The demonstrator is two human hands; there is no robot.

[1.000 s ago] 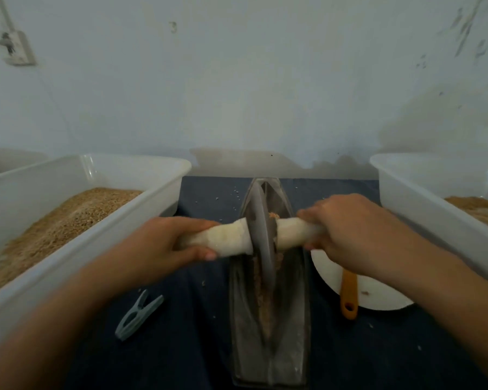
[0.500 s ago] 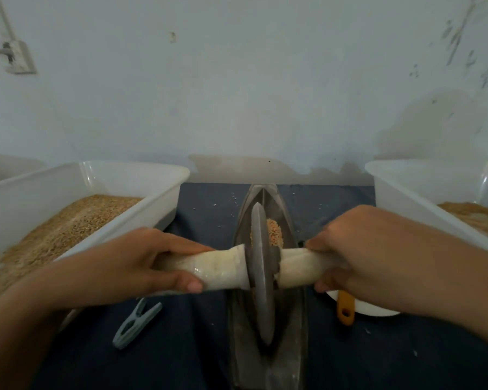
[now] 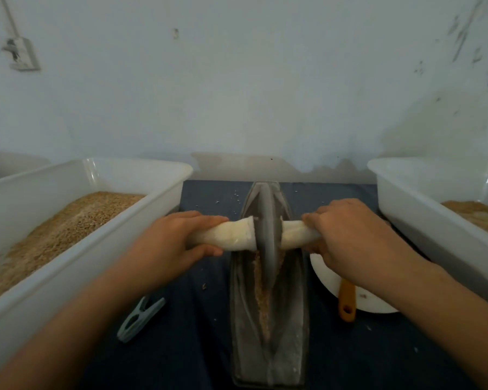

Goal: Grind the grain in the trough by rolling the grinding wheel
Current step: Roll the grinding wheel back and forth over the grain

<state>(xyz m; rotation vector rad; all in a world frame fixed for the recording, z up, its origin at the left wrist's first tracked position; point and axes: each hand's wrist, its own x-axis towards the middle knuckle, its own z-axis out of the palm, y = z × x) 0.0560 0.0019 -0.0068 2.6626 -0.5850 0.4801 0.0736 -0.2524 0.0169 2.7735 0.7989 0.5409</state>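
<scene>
Mid-stroke: the grinding wheel (image 3: pixel 267 232) stands on edge in the trough (image 3: pixel 268 319), toward its far end, grain (image 3: pixel 263 302) strewn nearer. Left hand (image 3: pixel 169 243) and right hand (image 3: pixel 347 235) curl their fingers round the wrapped axle (firmly, it seems). Next, likely roll the wheel back, pressing evenly.

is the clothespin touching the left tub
Apart. The head view shows the clothespin lying on the dark cloth, with a strip of cloth plainly between it and the left tub.

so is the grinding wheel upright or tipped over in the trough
Upright: the grinding wheel stands on edge in the trough, with the left hand and right hand gripping its handles.
</scene>
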